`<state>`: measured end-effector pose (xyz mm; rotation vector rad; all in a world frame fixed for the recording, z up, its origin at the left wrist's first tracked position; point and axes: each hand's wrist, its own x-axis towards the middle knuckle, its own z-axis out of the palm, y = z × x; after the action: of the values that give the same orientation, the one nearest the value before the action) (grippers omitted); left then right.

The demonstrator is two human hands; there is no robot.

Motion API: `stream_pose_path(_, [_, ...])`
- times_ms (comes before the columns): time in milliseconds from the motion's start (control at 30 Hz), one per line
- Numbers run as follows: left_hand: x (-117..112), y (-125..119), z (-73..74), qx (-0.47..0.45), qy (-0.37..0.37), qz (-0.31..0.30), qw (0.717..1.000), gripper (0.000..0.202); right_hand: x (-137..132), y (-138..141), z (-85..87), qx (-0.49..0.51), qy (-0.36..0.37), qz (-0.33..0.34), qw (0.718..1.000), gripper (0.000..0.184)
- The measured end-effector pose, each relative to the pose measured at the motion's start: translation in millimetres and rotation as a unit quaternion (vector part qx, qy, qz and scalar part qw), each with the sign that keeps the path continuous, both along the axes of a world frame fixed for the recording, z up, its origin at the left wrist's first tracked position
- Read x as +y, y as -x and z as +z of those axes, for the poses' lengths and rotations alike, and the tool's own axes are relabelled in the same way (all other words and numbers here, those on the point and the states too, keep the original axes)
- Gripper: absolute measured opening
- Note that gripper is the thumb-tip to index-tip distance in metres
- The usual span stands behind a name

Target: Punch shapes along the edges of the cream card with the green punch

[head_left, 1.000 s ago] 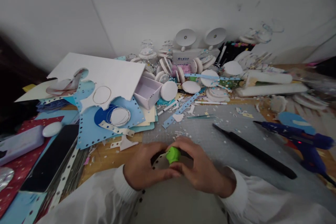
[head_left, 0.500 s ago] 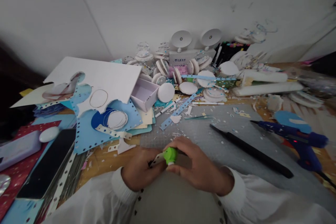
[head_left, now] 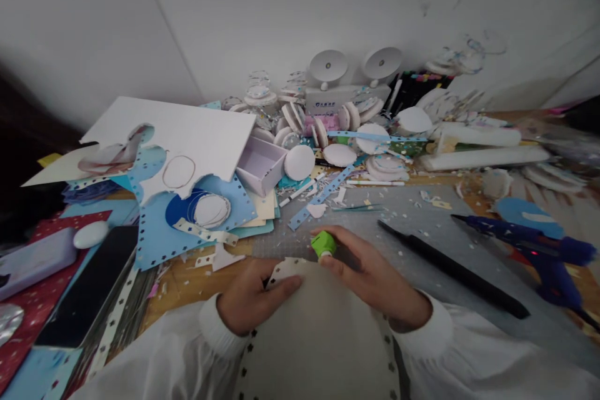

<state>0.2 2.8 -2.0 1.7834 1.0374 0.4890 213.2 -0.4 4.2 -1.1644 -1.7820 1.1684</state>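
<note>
A cream sheet of paper lies in front of me, with small flower-shaped holes punched along its edges. My left hand grips the sheet's upper left corner, thumb on top and fingers underneath. In my right hand is a small green craft punch, pinched between thumb and fingers. The punch is just beyond the sheet's far edge, at its right part; whether it touches the paper I cannot tell. The sheet's near end runs out of view.
A black pen-like tool and a blue glue gun with a red light lie on the grey cutting mat. Leftward are blue punched paper, white card and a phone. White discs crowd the back.
My right hand has lifted the green punch up and right, away from my left hand. The sheet's far edge now shows more, and my left thumb lies flatter on it.
</note>
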Motion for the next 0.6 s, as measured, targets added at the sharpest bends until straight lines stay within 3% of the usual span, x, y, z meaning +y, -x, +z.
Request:
stream_pose_path(133, [-0.4, 0.1, 0.4, -0.070, 0.075, -0.003, 0.995, 0.032, -3.3, -0.7, 0.2, -0.042, -0.027, 0.036, 0.998, 0.036])
stream_pose_path(433, [-1.8, -2.9, -1.1, -0.056, -0.022, 0.002, 0.998, 0.030, -5.0, 0.5, -5.3, -0.112, -0.133, 0.084, 0.981, 0.042])
stream_pose_path(600, [-4.5, -2.1, -1.6, -0.033, -0.014, 0.007, 0.999, 0.029, -4.9, -0.6, -4.7, -0.110, -0.138, 0.080, 0.981, 0.042])
